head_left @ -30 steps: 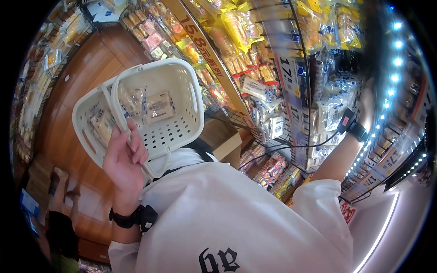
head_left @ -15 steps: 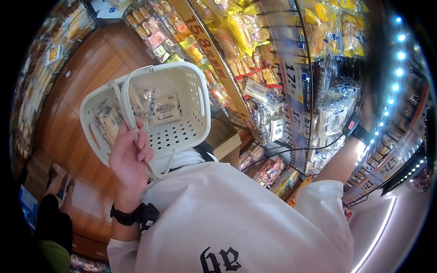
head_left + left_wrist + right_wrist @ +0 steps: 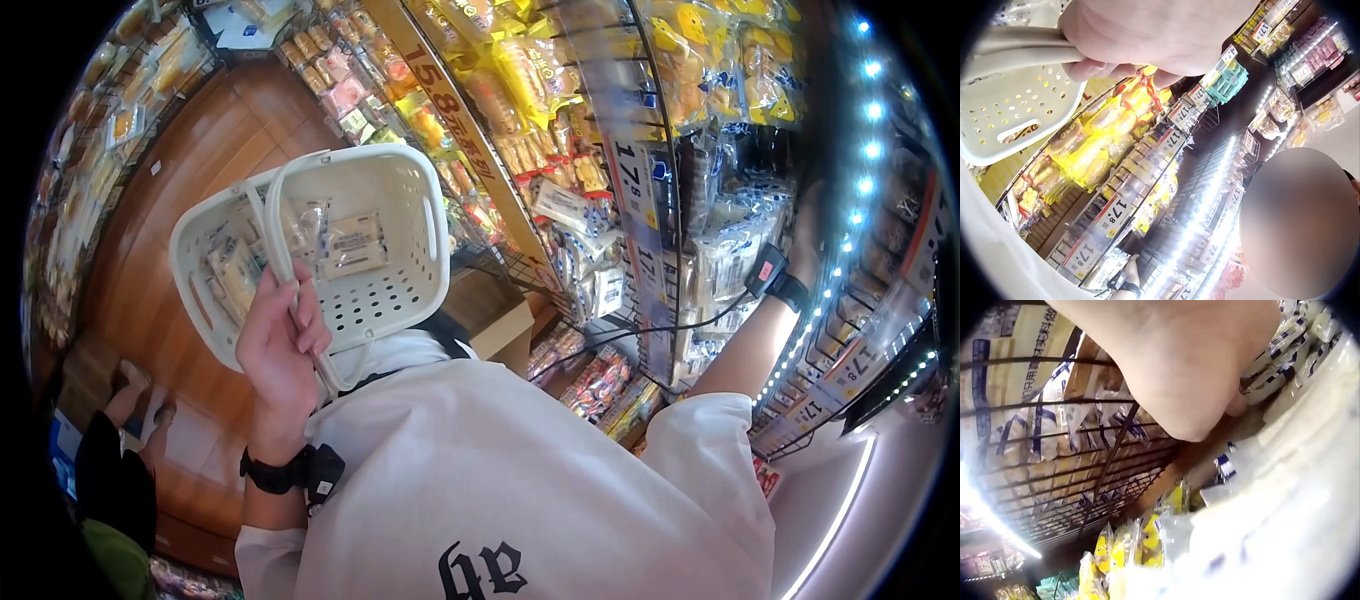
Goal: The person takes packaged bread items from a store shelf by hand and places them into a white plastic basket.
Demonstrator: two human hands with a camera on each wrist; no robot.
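Observation:
The left hand point(image 3: 283, 345) has its fingers curled round the handles of a white perforated basket point(image 3: 408, 285). Several clear packets, one of them a flat pale packet point(image 3: 355, 243), lie inside the basket. Over at the right shelf, the right hand point(image 3: 806, 240) reaches in beside clear packets with blue marks point(image 3: 735, 245); its fingers are blurred and dark in the head view. The right wrist view shows the back of the right hand point(image 3: 1179, 369) among packets point(image 3: 1279, 362) behind a wire rack point(image 3: 1085, 431), its fingertips hidden.
Yellow bread packets point(image 3: 530, 75) fill the upper shelves, with price strips point(image 3: 640, 190) along the edges. A cardboard box point(image 3: 500, 325) stands below. Another person's legs point(image 3: 130, 400) show at lower left on the wooden floor point(image 3: 200, 190). A lit LED strip point(image 3: 865, 185) runs at right.
The basket and left hand shifted slightly right, then back left and a little lower. The right hand stays at the shelf. The other person at lower left has moved a little.

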